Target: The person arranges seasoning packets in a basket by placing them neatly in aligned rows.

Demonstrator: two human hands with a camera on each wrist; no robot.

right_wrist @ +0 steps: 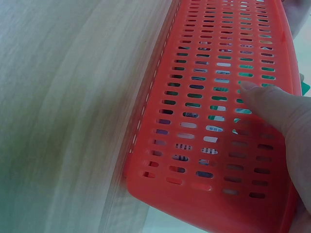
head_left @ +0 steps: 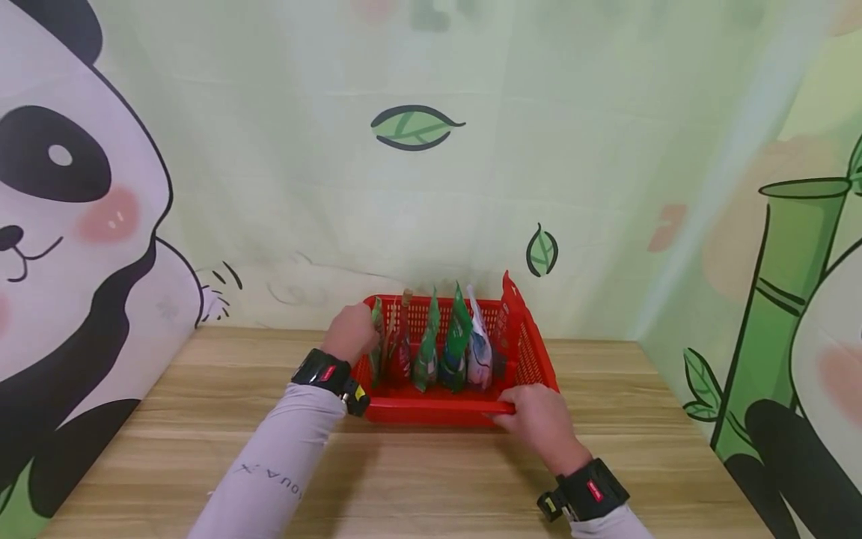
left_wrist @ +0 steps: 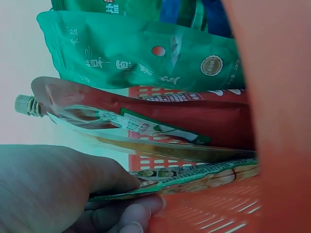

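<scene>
A red plastic basket (head_left: 438,413) with slotted walls holds several upright packets. At its left end, my left hand (head_left: 352,333) pinches the top of a flat green-edged packet (left_wrist: 209,179) between thumb and fingers. Beside that packet are a clear-looking one with amber contents (left_wrist: 194,151) and a red spouted pouch (left_wrist: 194,119) with a cap. Green bags (head_left: 427,352) with printed characters come further right, then a white-and-pink packet (head_left: 480,355) and a red packet (head_left: 509,322). My right hand (head_left: 542,419) grips the front rim near the right corner, thumb against the outer wall.
The basket is on a wood-grain table (head_left: 236,419), close to a pale green backdrop (head_left: 283,224) printed with leaves, pandas and bamboo. Bare tabletop extends to the left and right of it.
</scene>
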